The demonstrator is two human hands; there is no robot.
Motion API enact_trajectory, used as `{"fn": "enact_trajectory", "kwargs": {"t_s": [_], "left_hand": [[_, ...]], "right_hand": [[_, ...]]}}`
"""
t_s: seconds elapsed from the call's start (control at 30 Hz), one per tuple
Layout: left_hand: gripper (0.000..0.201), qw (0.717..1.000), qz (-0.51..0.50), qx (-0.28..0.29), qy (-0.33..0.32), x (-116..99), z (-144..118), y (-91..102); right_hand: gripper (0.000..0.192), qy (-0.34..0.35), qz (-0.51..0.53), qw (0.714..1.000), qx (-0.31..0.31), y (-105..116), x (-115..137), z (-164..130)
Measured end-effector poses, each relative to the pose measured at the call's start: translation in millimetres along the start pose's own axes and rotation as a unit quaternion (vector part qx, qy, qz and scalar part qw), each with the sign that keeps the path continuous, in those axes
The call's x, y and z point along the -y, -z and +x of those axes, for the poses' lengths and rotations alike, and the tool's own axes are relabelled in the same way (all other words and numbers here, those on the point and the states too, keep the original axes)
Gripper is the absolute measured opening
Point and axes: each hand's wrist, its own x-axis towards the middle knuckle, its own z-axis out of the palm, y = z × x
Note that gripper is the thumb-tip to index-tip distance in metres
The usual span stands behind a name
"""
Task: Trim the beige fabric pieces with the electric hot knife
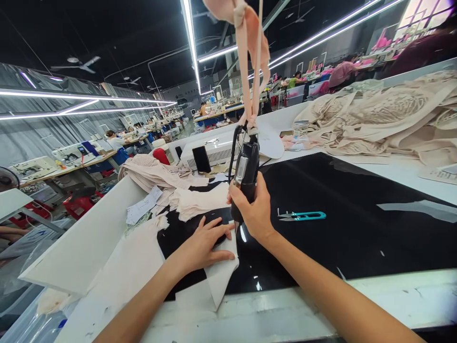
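The left hand (205,243) lay open, flat on a thin, limp beige fabric piece (219,271) on the near worktop (321,305). Right of it, the right hand (253,209) gripped a black hanging electric cutter (245,176), seemingly rigid, best held mid-body.

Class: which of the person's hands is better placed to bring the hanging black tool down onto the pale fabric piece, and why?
Right. The right hand already grips the black tool just above the fabric piece, while the left hand lies flat on it, pinning it.

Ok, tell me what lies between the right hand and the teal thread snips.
Head view: only bare glossy black table surface separates the right hand from the teal thread snips.
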Motion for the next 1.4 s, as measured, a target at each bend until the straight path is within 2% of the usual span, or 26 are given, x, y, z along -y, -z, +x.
{"fn": "enact_trajectory", "kwargs": {"t_s": [0.5, 0.9, 1.4], "left_hand": [[0.035, 1.000, -0.007, 0.011, 0.018, -5.6, 1.3, 2.5], [0.032, 1.000, -0.013, -0.001, -0.013, 3.1, 0.7, -0.7], [0.036, 1.000, -0.007, 0.004, -0.012, 7.4, 1.5, -0.3]], "right_hand": [[0.034, -0.010, -0.011, 1.000, 0.002, -0.5, -3.5, 0.3], [0.030, -0.015, 0.002, 1.000, 0.019, 2.2, 6.6, -12.2], [0.032, -0.038, 0.040, 0.998, 0.017, 5.1, 20.7, -20.1]]}}
